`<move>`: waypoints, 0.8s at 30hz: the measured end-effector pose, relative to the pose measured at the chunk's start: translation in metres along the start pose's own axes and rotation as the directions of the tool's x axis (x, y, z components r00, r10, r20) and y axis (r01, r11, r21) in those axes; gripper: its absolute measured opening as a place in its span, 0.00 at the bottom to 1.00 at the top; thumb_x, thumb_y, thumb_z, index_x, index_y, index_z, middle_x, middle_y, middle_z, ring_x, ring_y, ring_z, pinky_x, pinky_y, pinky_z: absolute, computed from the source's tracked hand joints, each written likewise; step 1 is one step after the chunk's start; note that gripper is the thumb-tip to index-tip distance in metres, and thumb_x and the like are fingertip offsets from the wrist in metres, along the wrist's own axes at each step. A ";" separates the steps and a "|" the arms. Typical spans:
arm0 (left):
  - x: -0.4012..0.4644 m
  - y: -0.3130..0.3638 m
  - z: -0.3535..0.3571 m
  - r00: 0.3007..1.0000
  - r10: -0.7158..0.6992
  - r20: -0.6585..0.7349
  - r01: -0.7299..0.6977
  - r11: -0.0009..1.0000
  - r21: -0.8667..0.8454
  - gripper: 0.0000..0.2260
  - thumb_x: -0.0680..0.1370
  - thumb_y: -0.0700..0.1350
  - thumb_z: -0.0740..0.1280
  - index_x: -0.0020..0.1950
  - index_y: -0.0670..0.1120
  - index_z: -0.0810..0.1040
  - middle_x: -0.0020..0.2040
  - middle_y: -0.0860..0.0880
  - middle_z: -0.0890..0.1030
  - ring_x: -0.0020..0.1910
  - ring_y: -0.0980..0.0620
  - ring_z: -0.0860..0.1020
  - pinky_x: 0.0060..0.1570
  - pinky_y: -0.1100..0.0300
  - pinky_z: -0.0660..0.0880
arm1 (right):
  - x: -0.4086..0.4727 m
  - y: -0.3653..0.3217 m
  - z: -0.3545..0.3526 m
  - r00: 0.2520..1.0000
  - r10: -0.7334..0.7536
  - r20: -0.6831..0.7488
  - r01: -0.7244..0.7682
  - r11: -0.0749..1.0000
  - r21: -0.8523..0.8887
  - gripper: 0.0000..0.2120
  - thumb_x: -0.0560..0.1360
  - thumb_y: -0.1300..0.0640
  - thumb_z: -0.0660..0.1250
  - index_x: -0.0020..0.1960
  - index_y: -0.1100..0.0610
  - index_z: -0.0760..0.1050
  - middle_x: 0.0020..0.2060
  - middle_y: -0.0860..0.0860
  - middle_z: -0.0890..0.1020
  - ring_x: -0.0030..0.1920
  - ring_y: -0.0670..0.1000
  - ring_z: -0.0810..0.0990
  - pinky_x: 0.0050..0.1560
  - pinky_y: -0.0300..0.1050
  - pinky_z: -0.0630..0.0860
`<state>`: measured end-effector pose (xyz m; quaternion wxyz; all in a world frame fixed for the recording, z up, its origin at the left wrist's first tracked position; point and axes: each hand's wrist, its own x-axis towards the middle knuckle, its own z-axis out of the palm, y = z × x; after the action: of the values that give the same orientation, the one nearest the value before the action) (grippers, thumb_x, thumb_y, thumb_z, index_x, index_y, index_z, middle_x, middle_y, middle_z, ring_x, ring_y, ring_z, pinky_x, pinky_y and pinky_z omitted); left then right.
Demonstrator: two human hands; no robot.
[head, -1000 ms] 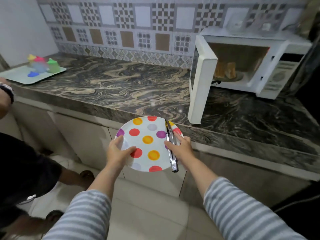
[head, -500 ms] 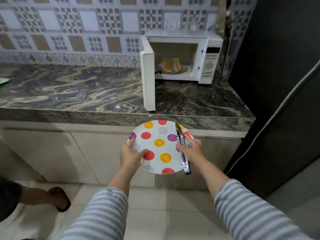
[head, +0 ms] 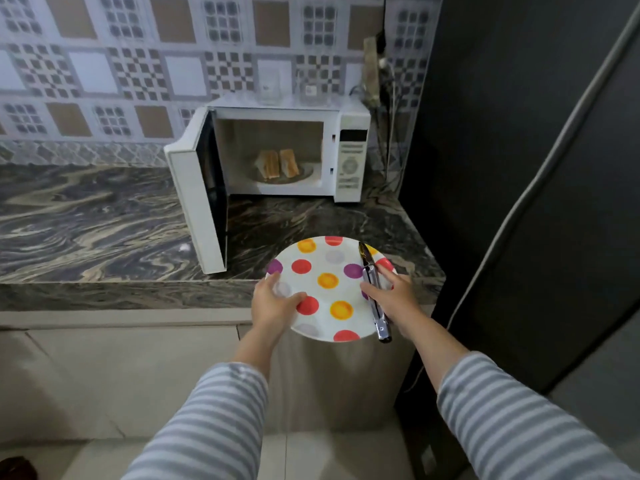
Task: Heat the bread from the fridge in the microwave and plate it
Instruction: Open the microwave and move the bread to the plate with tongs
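- The left hand (head: 273, 303) grips the near-left rim of a round plate (head: 329, 289), thumb curled over the top; the plate is glossy white with red, orange, yellow and purple dots.
- The right hand (head: 393, 299) holds the plate's right edge and pins a pair of slim, shiny metal tongs (head: 372, 292) against it, fingers curled round both.
- The tongs lie lengthwise across the plate's right side, their closed end jutting past the near rim.
- The plate is held level in the air over the front edge of the tabletop (head: 104, 216), a polished slab of dark stone with swirling cream veins.
- Two browned bread slices (head: 278, 163) stand leaning on the turntable inside the boxy white microwave (head: 349, 157), well beyond the plate.
- The microwave door (head: 195, 206) hangs wide open to the left.
- Both sleeves are grey-and-white striped cloth.
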<state>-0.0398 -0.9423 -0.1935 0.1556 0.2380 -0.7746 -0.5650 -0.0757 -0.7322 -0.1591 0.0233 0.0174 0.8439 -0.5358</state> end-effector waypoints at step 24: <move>0.198 0.018 0.056 0.999 0.010 -0.044 0.023 0.736 0.676 0.33 0.72 0.65 0.66 0.74 0.56 0.62 0.70 0.48 0.69 0.71 0.43 0.60 0.67 0.45 0.56 | 0.255 -0.024 0.069 0.991 -0.016 0.136 0.039 0.985 -0.167 0.31 0.72 0.53 0.73 0.72 0.49 0.68 0.64 0.58 0.67 0.66 0.57 0.70 0.67 0.43 0.66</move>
<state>-0.2377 -1.0010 -0.1996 0.0738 0.2935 -0.9223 -0.2403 -0.3299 -0.8036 -0.1809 0.0742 -0.0324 0.8831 -0.4622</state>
